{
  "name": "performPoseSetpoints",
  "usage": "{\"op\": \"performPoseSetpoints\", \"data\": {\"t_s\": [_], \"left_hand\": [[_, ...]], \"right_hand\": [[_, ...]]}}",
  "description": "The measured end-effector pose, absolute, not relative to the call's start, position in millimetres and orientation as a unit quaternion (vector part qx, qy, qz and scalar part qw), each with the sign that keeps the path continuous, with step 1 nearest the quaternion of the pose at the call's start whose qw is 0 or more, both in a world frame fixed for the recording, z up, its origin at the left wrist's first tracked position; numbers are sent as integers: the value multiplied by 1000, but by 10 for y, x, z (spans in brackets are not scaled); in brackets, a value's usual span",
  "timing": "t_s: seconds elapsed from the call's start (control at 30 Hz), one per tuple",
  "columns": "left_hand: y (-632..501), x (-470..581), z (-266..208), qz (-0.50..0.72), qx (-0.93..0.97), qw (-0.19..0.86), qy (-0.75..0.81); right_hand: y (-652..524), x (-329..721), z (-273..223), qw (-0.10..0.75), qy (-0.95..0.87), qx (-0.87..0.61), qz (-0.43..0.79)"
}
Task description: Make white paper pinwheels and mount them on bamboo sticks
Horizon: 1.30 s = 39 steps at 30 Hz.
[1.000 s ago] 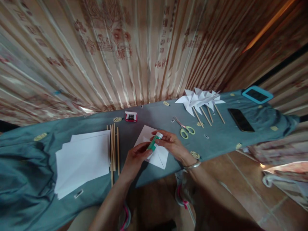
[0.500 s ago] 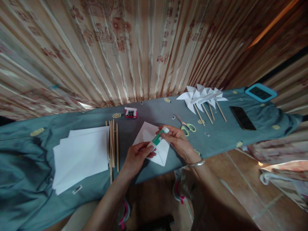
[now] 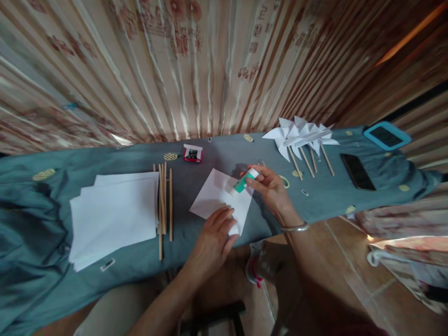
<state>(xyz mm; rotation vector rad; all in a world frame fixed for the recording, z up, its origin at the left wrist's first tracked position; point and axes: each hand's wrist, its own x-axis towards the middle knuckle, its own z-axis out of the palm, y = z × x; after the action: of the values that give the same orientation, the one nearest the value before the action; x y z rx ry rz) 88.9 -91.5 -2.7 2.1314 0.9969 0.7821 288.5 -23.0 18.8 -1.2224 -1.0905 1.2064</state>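
My right hand (image 3: 271,189) pinches a green and white glue stick (image 3: 244,183) just above a folded white square of paper (image 3: 207,198). The glue stick is tilted, its lower end pointing left and down toward the sheet. My left hand (image 3: 215,235) rests on the paper's near edge. Between its fingers and thumb shows a small white piece (image 3: 233,228), which looks like the glue stick's cap but is partly hidden. Behind my right hand, the scissors (image 3: 285,181) are mostly covered, with part of a green handle showing.
Left of the folded paper lie several wooden sticks (image 3: 163,200) and a stack of white sheets (image 3: 117,214). A small red box (image 3: 192,153) stands behind. Paper pinwheels on sticks (image 3: 304,137), a phone (image 3: 357,171) and a blue-framed device (image 3: 387,136) lie to the right.
My hands have moved apart. The right hand has carried the glue stick up and right, while the left has left its end and come down onto the paper's near edge.
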Motion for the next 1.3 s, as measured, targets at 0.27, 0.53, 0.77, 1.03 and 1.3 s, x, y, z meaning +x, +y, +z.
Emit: {"op": "performPoseSetpoints", "data": {"t_s": [0.27, 0.53, 0.77, 1.03, 1.3], "left_hand": [[-968, 990, -71, 255, 851, 279, 363], [-966, 1003, -75, 243, 853, 275, 371], [-957, 1008, -82, 242, 856, 273, 367], [-943, 1017, -74, 254, 862, 244, 365], [-940, 1027, -92, 238, 867, 237, 368]], "right_hand": [[-308, 2776, 196, 459, -569, -516, 447], [-352, 2728, 249, 442, -599, -513, 428], [-367, 2717, 240, 421, -648, -518, 366], [-505, 2664, 420, 304, -784, -526, 129], [-544, 2635, 554, 257, -832, -489, 55]]}}
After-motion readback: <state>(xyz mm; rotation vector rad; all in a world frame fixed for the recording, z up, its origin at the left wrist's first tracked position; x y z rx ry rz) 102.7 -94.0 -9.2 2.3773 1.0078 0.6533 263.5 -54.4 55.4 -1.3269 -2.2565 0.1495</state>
